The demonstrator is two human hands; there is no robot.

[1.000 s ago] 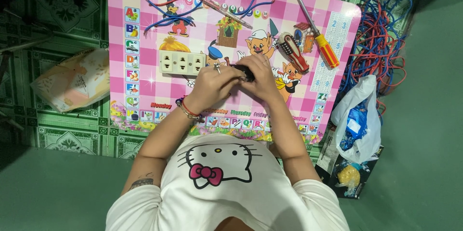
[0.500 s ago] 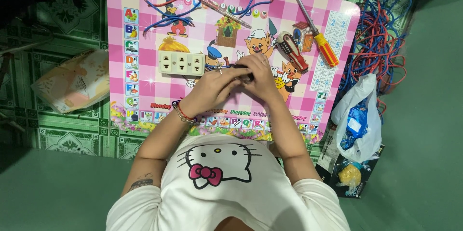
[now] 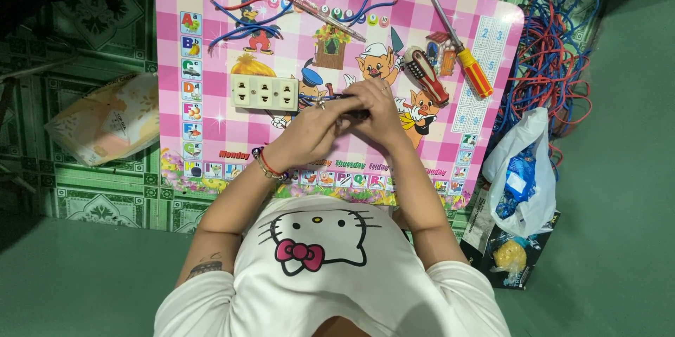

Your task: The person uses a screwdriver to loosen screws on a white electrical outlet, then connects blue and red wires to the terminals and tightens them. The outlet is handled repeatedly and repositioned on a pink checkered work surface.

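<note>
My left hand and my right hand meet over the middle of a pink checked picture board. Together they grip a small dark part with thin blue wire ends sticking out toward the left. Fingers hide most of that part. A cream three-outlet socket strip lies just left of my hands, and the wire ends reach toward it. A red bead bracelet circles my left wrist.
On the board lie loose blue and red wire pieces, a tester pen, an orange-handled screwdriver and a red-and-black handled tool. A tangle of red and blue wire and a white plastic bag sit right; a pale bag left.
My hands stay together on the small part, with only slight finger shifts. Nothing else on the board has moved.
</note>
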